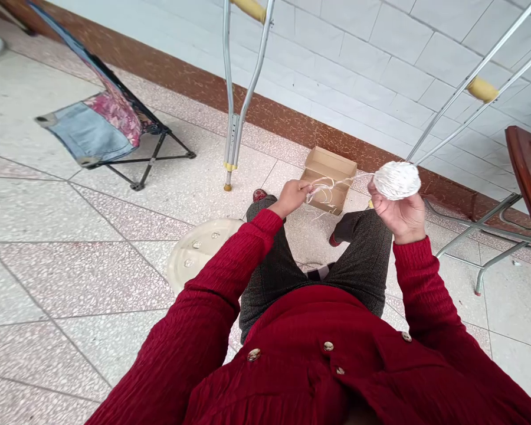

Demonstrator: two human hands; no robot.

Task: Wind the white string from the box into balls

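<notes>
White yarn ball [397,180] is held in the right hand [400,213], fingers cupped around it, while the left hand [292,197] pinches the loose strand [324,187]; strand handling appears in progress, next requiring controlled slack.

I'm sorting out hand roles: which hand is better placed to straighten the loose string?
Probably the left hand: it pinches the looped string between fingertips. The right hand seems busier, holding up the white ball that the string leads to.
</notes>
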